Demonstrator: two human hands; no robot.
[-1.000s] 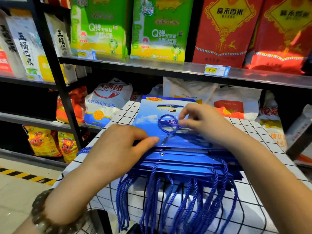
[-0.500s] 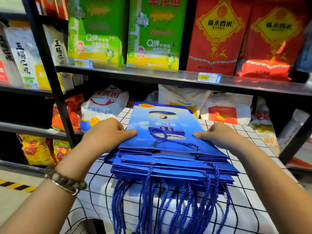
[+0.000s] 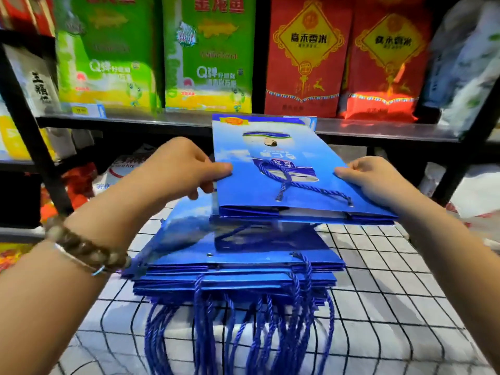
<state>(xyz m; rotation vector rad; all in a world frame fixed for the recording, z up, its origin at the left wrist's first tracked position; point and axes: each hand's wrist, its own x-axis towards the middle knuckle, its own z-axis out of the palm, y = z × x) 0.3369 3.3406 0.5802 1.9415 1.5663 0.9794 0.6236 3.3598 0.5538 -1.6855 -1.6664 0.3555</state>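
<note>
Left hand (image 3: 184, 169) and right hand (image 3: 378, 180) pinch one bag (image 3: 243, 190), clear of the stack (image 3: 243, 255) at 6 o'clock; the rest wait.

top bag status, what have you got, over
Both gripping: left hand and right hand, one on each side of top bag. Bag flat, held above stack, near edge clear of it. Shelf straight ahead.

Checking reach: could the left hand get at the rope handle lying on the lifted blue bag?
Probably yes: the rope handle lies bare on the lifted bag, near the left hand, though that hand grips the bag's edge and must let go.
</note>
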